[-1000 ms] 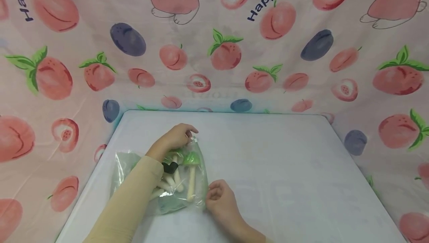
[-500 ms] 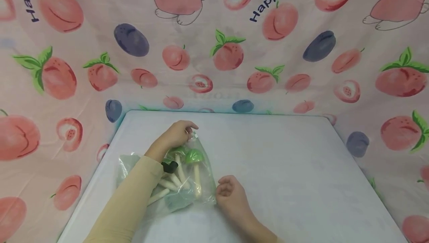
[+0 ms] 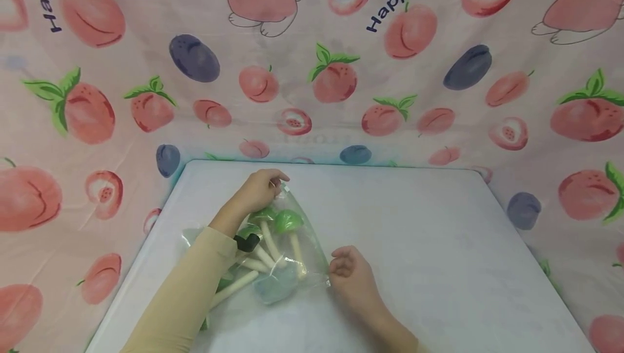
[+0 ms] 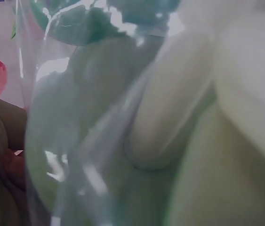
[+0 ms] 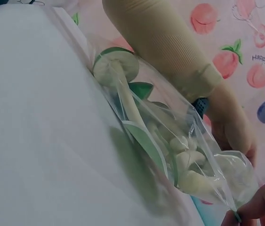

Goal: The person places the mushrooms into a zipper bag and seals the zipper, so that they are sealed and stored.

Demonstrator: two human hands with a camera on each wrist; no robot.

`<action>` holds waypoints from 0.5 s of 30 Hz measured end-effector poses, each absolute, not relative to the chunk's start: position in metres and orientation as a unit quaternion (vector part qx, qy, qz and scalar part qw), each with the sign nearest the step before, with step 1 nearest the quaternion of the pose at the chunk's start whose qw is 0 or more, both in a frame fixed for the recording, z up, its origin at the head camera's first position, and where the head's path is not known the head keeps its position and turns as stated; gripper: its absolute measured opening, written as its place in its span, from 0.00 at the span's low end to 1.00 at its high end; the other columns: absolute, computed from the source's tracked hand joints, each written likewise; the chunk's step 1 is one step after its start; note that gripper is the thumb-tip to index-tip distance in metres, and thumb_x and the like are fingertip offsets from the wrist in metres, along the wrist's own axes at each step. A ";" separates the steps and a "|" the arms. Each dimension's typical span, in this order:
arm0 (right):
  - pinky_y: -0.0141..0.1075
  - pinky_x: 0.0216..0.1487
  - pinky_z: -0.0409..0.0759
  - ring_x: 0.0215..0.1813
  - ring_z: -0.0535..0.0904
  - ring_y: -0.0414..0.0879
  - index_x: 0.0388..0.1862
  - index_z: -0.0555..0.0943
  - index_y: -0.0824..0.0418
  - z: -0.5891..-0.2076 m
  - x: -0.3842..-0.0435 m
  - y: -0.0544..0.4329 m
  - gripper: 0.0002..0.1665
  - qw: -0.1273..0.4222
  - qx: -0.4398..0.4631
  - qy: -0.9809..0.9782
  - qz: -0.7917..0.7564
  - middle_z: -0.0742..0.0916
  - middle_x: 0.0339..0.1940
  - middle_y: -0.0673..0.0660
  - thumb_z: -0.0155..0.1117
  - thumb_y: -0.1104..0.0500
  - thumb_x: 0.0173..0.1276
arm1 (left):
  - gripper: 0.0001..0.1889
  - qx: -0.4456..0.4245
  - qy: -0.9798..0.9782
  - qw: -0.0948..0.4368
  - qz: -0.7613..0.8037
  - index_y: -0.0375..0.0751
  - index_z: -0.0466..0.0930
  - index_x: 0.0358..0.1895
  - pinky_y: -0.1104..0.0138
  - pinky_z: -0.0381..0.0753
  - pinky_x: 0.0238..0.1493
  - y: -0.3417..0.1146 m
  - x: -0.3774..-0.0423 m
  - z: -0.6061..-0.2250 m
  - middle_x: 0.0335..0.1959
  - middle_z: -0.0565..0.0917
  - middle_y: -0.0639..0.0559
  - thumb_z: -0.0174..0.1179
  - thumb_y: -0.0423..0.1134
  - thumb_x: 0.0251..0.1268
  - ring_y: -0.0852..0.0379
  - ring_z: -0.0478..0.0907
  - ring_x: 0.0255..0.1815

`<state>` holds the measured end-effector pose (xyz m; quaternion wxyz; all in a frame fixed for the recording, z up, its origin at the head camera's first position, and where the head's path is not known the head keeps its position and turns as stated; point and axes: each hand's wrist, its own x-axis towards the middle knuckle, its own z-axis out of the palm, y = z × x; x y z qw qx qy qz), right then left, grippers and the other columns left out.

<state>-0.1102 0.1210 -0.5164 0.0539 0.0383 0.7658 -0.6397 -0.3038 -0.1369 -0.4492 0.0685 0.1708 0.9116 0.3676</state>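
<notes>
A clear zip bag (image 3: 314, 250) with several green-capped, white-stemmed mushrooms (image 3: 288, 221) inside is stretched between my hands above the white table. My left hand (image 3: 258, 189) pinches the far corner of its edge, by a small white slider (image 3: 285, 187). Lower down, my right hand (image 3: 355, 277) pinches the opposite corner; in the right wrist view, right-hand fingers (image 5: 264, 200) grip the bag's edge. Blurred plastic and stems (image 4: 170, 103) fill most of the left wrist view. My left forearm hides part of the bag's left side.
The white table (image 3: 439, 244) extends to the right of the bag. Fruit-patterned cloth (image 3: 312, 71) rises behind it and along both sides. A black wrist device (image 3: 247, 243) sits on my left wrist, over the bag.
The bag has shifted right and lifted, its edge drawn wider. My right hand has moved right and slightly away from me; my left hand has moved slightly farther off. Both keep hold.
</notes>
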 end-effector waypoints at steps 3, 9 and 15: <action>0.29 0.40 0.86 0.42 0.87 0.45 0.60 0.75 0.68 -0.514 -0.113 0.126 0.28 0.050 0.047 0.773 -0.631 0.87 0.40 0.58 0.64 0.77 0.58 | 0.19 0.167 0.910 0.059 0.374 0.43 0.86 0.62 0.63 0.82 0.39 -0.136 -0.302 -0.446 0.44 0.85 0.47 0.58 0.27 0.75 0.54 0.82 0.39; 0.30 0.39 0.86 0.43 0.87 0.46 0.60 0.76 0.67 -0.510 -0.116 0.132 0.28 0.039 0.065 0.780 -0.621 0.88 0.41 0.59 0.64 0.77 0.59 | 0.17 0.160 0.906 0.056 0.389 0.43 0.86 0.63 0.64 0.82 0.37 -0.137 -0.298 -0.441 0.44 0.84 0.47 0.59 0.28 0.76 0.52 0.82 0.40; 0.29 0.40 0.86 0.44 0.87 0.46 0.58 0.78 0.68 -0.511 -0.118 0.141 0.26 0.017 0.075 0.781 -0.620 0.88 0.42 0.61 0.63 0.78 0.59 | 0.17 0.155 0.898 0.060 0.407 0.45 0.85 0.63 0.64 0.83 0.37 -0.137 -0.295 -0.439 0.47 0.84 0.47 0.59 0.28 0.77 0.52 0.83 0.42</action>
